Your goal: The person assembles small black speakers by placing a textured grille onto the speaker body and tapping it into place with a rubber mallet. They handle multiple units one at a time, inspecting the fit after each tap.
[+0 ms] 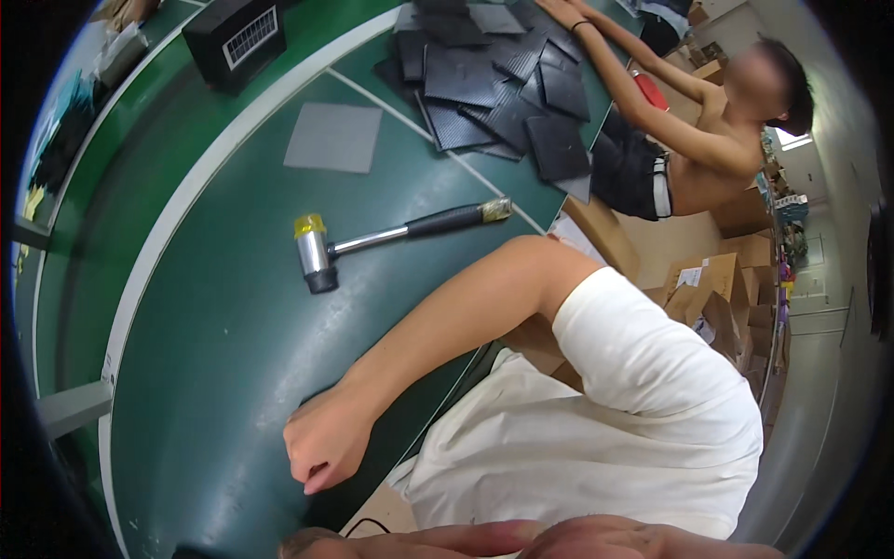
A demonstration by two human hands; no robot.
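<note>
My right hand [328,442] is curled into a loose fist on the green tabletop [214,373]. Nothing shows in the small gap between its thumb and fingers. At the lower edge, close to the camera and cut off, is skin that seems to be my left hand [596,542]; what its fingers do is unclear. Beyond my right forearm lies a two-faced mallet [386,240] with a metal head, one yellow face, one black face and a black grip. A square grey plate [332,138] rests flat farther off. Neither hand touches the mallet or the plate.
Black square plates [498,88] lie in a loose pile at the far side, beside another person [684,140] reaching over the table. A black box with a panel [235,42] stands beyond the white rail [177,205]. Cardboard boxes [717,289] are stacked at right.
</note>
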